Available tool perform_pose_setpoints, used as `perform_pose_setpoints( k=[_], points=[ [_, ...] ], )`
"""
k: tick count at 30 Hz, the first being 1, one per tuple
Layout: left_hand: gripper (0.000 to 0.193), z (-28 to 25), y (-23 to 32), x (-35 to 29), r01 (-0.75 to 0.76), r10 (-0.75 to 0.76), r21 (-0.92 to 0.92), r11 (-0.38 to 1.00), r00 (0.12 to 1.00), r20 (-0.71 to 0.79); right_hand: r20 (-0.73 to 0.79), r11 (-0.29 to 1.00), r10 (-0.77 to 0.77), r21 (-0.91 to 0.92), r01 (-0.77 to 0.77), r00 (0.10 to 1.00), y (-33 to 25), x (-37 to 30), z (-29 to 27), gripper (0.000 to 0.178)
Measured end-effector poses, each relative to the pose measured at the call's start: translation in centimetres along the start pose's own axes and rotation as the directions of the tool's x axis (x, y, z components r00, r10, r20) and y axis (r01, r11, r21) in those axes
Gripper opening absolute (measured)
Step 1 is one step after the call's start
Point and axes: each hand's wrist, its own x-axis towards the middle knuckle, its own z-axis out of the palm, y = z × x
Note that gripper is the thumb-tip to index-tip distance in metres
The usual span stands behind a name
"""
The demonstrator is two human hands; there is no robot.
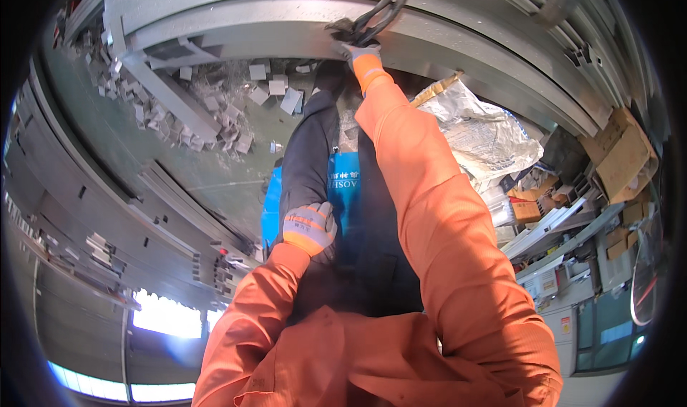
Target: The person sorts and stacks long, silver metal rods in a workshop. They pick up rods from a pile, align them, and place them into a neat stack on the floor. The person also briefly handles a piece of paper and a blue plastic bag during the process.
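My right hand, in a grey and orange glove, reaches forward to the long silver metal beam. It is closed around a dark fitting at the beam, from which black cables run upward. Part of the grip is hidden. My left hand, in a matching glove, rests on my dark-trousered thigh near my lap. Its fingers are curled in, and anything inside them cannot be made out. Below my legs shows a blue surface with white lettering.
Small metal offcuts lie piled on the green floor at the left. To the right sits a crumpled white sack, with cardboard boxes beyond. Long metal profiles flank the left side; more beams cross the front.
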Motion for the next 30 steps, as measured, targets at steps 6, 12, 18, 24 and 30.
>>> perform_pose_setpoints(
  k=[6, 12, 18, 24, 30],
  points=[
    [0.024, 2.1, 0.2, 0.3, 0.024, -0.027, -0.057, 0.998, 0.998, -0.057, 0.250, 0.883, -0.428, 0.323, 0.341, 0.869, 4.5, -0.2, 0.1, 0.057],
    [0.024, 2.2, 2.4, 0.2, 0.036, -0.047, -0.111, 0.993, 0.994, -0.096, 0.258, 0.749, -0.646, 0.030, 0.662, 0.719, 11.3, -0.1, -13.4, 0.033],
    [0.043, 1.6, 5.2, -0.8, 0.145, -0.145, -0.181, 0.973, 0.989, 0.011, 0.389, 0.811, -0.444, 0.558, 0.176, 0.807, 4.9, -15.2, -24.8, 0.026],
    [0.096, -1.7, 9.3, 0.9, 0.297, -0.407, -0.488, 0.821, 0.903, -0.136, 0.653, 0.361, -0.604, 0.735, -0.573, 0.457, 2.2, -17.8, -29.7, 0.040],
    [0.096, -14.4, 17.4, 5.0, 0.036, -0.124, -0.237, 0.971, 0.922, -0.368, 0.662, 0.337, -0.629, 0.705, -0.625, 0.408, 0.9, -25.2, -32.3, 0.048]
  ],
)
